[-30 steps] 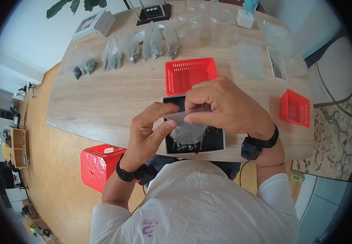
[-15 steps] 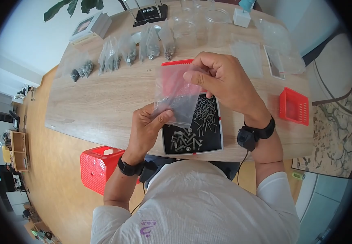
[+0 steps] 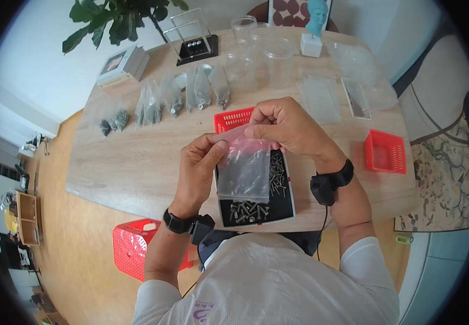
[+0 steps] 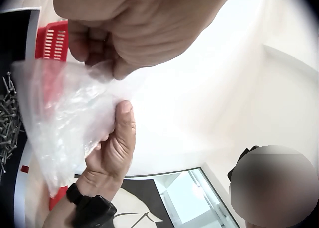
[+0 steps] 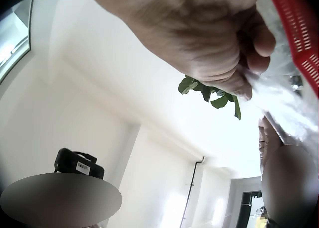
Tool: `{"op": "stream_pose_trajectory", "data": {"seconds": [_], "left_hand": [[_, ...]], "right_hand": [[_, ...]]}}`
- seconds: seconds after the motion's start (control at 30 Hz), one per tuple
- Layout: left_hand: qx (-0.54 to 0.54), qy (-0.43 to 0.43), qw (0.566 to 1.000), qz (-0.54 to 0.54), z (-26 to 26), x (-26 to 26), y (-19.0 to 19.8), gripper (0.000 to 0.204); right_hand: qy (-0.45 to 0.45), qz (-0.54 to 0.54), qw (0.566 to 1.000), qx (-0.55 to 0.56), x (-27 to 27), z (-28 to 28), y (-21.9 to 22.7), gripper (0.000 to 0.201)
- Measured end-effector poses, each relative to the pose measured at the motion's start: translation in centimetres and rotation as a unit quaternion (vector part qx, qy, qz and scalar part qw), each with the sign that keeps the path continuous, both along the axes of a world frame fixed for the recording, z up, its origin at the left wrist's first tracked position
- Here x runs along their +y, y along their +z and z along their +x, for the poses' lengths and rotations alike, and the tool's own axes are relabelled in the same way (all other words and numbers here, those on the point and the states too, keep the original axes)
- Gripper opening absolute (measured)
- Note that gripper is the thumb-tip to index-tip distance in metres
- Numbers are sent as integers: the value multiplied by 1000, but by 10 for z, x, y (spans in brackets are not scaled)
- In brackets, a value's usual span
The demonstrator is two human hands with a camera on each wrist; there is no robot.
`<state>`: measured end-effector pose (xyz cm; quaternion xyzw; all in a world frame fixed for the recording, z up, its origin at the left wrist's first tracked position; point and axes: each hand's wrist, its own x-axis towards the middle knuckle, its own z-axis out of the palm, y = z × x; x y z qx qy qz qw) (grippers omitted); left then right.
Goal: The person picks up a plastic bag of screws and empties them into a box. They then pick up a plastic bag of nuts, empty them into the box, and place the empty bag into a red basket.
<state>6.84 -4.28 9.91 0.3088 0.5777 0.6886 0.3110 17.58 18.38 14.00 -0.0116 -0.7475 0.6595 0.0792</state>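
Observation:
A clear plastic bag (image 3: 242, 176) hangs flat between the two hands, over a black tray (image 3: 279, 210) with a light rim. At its upper left corner the left hand (image 3: 197, 162) pinches the edge between thumb and fingers. The right hand (image 3: 288, 130) pinches the same top edge farther right. Nothing shows inside the bag. Thick bolts (image 3: 249, 210) lie at the tray's near end, and thinner screws (image 3: 277, 176) lie along its right side; the bag covers the rest. In the left wrist view, the bag (image 4: 65, 113) spreads below the left hand's curled fingers.
A red basket (image 3: 229, 120) stands just behind the tray, a second red basket (image 3: 386, 154) at the right. Several filled bags (image 3: 172, 100) line the back left. Clear jars (image 3: 242, 65) and flat plastic bags (image 3: 321, 100) sit farther back. A red stool (image 3: 131, 249) is below the table.
The bag, first bunched over the tray, was lifted and turned, and now hangs lengthwise from its top edge. The left hand has moved up to that edge; the right hand has come down somewhat.

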Motion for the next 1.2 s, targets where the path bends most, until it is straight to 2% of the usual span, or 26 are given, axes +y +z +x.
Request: {"op": "stream_pose_trajectory", "data": {"seconds": [0.07, 0.13, 0.17, 0.2, 0.27, 0.37, 0.53, 0.6, 0.67, 0.73, 0.77, 0.8, 0.83, 0.87, 0.93, 0.97, 1.0, 1.07, 1.1, 1.13, 1.17, 1.2], "left_hand": [[4, 75, 997, 10, 5, 8, -1, 16], [-11, 74, 997, 13, 17, 16, 8, 14], [-25, 89, 996, 8, 22, 18, 12, 13], [-26, 77, 997, 13, 21, 17, 8, 13], [7, 24, 998, -50, 16, 8, 3, 13], [32, 33, 998, -34, 8, 0, -3, 15], [38, 89, 995, 19, 15, 8, 4, 21], [-24, 2, 998, 66, 26, 15, 14, 30], [-3, -12, 998, 55, 28, 9, 16, 25], [74, -42, 995, -44, 20, 4, 5, 18], [76, -32, 995, -55, 20, 3, 6, 10], [74, -32, 995, -54, 20, 2, 5, 10], [90, -56, 991, -76, 19, 0, 4, 11], [106, -81, 986, -99, 19, -1, 3, 11], [102, -94, 986, -93, 25, -1, 6, 12], [98, -106, 986, -85, 28, -1, 8, 12], [100, -115, 985, -85, 28, -3, 9, 12], [80, -103, 977, -167, 22, -11, 9, 16], [60, -100, 980, -158, 15, -14, -1, 21], [58, -103, 981, -155, 15, -9, -7, 21], [7, -74, 993, -89, 16, -7, -12, 23], [-42, -42, 998, -23, 19, -5, -14, 26]], "right_hand": [[-9, -14, 1000, -26, 6, 4, 1, 20], [-22, -30, 999, -27, 7, 4, 1, 20], [-27, -51, 998, 15, 9, 3, 1, 19], [-39, -46, 998, 16, 12, 3, 0, 19], [-94, -91, 987, 97, 15, 3, 1, 18], [-139, -80, 985, 62, 26, 26, 25, 17], [-177, -100, 977, 70, 25, 34, 31, 20], [-153, -99, 981, 66, 12, 28, 24, 16], [-137, -91, 985, 47, 6, 27, 22, 16], [-135, 137, 973, 126, 4, 24, 17, 18], [-134, 139, 973, 125, 2, 24, 18, 18], [-136, 188, 957, 172, -2, 23, 20, 18], [-139, 235, 937, 217, -5, 24, 21, 18], [-141, 236, 937, 216, -6, 26, 18, 18], [-48, 128, 989, 52, -7, 31, 12, 21], [-55, 106, 993, -12, -4, 33, 12, 25], [-64, 106, 992, -12, -2, 34, 9, 25], [-80, 30, 993, 84, 7, 36, -4, 26], [-87, 34, 992, 82, 11, 39, -6, 26], [-148, -4, 984, 96, 13, 41, -8, 25], [-206, -44, 971, 109, 14, 43, -10, 25], [-205, -43, 972, 107, 13, 43, -12, 25]]}}
